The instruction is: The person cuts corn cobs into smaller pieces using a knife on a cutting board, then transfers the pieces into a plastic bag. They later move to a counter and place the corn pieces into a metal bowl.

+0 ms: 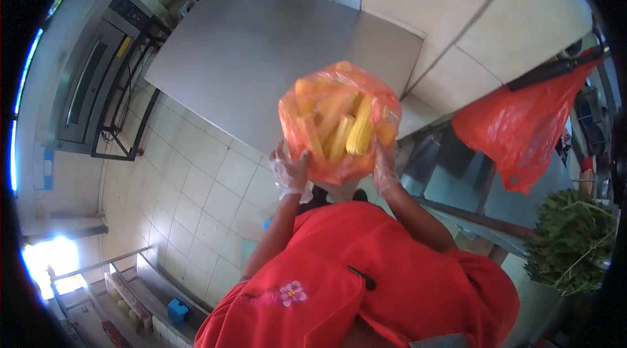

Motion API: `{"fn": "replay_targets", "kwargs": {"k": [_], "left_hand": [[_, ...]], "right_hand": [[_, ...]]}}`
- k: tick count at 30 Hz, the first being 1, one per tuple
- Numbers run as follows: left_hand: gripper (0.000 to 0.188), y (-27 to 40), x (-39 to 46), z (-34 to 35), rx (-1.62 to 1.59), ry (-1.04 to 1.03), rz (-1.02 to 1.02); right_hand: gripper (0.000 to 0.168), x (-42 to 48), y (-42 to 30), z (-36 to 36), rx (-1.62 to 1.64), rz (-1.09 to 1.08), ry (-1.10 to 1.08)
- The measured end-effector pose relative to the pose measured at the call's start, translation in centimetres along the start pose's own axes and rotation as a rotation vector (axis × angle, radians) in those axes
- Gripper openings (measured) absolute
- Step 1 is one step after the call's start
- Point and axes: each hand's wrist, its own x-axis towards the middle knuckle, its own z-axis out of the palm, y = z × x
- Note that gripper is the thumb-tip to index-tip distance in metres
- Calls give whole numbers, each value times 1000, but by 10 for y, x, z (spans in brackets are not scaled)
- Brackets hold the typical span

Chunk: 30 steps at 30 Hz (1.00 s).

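Observation:
A thin orange-red plastic bag (338, 171) is held up in front of me, its mouth spread towards the camera. Inside lie several pieces of corn on the cob, among them one bright yellow corn cob (360, 127) near the right side. My left hand (290, 167), in a clear disposable glove, grips the bag's left edge. On the opposite side my right hand (384, 167), gloved likewise, has hold of the rim, with its fingers partly hidden by the plastic. The bag is at the near edge of a stainless steel table (254, 49); whether it touches the table I cannot tell.
A deck oven (93, 78) on a black metal stand is at the left. Another red plastic bag (524, 127) hangs at the right above a steel counter (455, 171). A bunch of leafy greens (568, 240) lies at the far right. Behind me stands a metal shelf (156, 279).

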Motion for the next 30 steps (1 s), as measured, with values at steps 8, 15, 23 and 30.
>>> {"fn": "replay_targets", "kwargs": {"k": [8, 15, 23, 30], "left_hand": [[66, 2, 55, 45, -533, -38, -192], [63, 21, 142, 55, -906, -95, -121], [67, -10, 123, 44, -777, -245, 56], [78, -48, 55, 39, -248, -105, 391]], "right_hand": [[68, 24, -9, 67, -208, -105, 269], [54, 118, 9, 44, -735, -335, 189], [64, 62, -38, 46, -1102, -68, 4], [67, -14, 12, 27, -946, -301, 50]]}}
